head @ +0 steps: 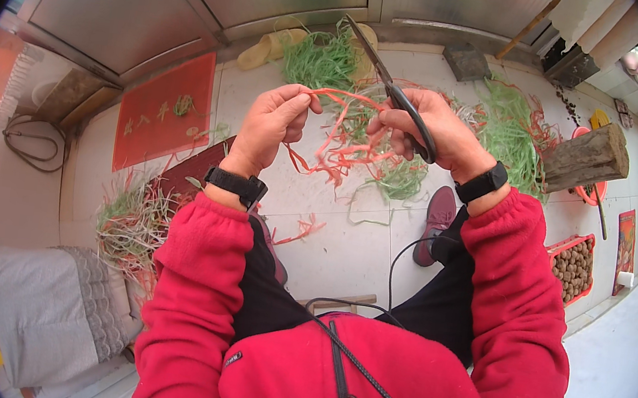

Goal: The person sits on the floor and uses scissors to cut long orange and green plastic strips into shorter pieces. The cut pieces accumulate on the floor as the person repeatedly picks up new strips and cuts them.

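Observation:
My left hand [282, 120] pinches one end of some red plastic strips [341, 96] between thumb and fingers. The strips run across to my right hand [425, 125], and frayed ends hang between the hands over the floor. Black-handled scissors [395, 91] are held in my right hand, their blades pointing up and to the left, away from me. The blades look closed together and do not touch the strips between my hands. Below and beyond the hands, green plastic strips [320, 60] and mixed red and green strips lie in loose heaps on the tiles.
On the left are a red mat [164, 112], a heap of mixed strips [131, 222] and a cloth-covered seat [39, 307]. Yellow slippers [269, 49] lie by the metal doors. On the right are a wooden log [587, 156] and a red crate of round brown items [572, 270]. A black cord crosses my lap.

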Tool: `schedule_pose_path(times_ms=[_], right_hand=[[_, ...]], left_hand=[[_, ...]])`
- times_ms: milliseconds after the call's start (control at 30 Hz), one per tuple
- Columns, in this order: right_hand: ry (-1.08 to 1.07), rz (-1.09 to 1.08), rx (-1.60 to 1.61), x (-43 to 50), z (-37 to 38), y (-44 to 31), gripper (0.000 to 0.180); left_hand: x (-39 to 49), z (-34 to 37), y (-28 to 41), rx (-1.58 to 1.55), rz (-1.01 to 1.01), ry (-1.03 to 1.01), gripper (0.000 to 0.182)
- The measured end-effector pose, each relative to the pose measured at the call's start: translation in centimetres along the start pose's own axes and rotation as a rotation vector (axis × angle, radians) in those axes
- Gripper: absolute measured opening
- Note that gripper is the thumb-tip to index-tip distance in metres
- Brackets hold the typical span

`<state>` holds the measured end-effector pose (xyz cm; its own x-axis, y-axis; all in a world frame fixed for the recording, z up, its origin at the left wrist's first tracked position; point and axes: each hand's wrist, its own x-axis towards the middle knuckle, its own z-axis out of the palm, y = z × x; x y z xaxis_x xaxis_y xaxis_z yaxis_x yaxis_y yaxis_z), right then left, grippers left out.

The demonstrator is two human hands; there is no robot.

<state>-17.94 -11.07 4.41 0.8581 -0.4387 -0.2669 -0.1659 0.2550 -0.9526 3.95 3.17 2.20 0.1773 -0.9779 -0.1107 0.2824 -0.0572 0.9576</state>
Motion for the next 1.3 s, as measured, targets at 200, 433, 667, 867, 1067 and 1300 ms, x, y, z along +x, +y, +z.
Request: schedule_pose_path(times_ms=[200,433,667,867,1067,1300], right_hand=[[0.034,0.045,0.156,0.7,1.9,0.6,0.03],[-0.001,0.142,0.195,0.8,2.8,0.5,0.025],[-0.033,-0.054,0.325,0.5,-2.3,-0.3,0.019],[0.297,-0.237,0.577,-1.7,-12.5,-1.3,0.026],[0.557,-0.307,0.589,-3.7,-16.7,-0.1,0.019],[0.561,-0.24,0.334,-3.8,-17.2,0.7,0.014]], left_hand=[[0.3,0.9,-0.4,0.202,0.028,-0.05,0.022],[0.9,1.6,-1.7,0.497,0.199,-0.062,0.021],[0.5,-0.3,-0.3,0.506,0.015,-0.085,0.017],[-0.6,-3.1,0.9,0.497,0.054,-0.003,0.016],[-1.6,-5.2,1.8,0.4,0.092,0.134,0.018],[-1.9,-5.4,1.7,0.308,0.087,0.246,0.016]])
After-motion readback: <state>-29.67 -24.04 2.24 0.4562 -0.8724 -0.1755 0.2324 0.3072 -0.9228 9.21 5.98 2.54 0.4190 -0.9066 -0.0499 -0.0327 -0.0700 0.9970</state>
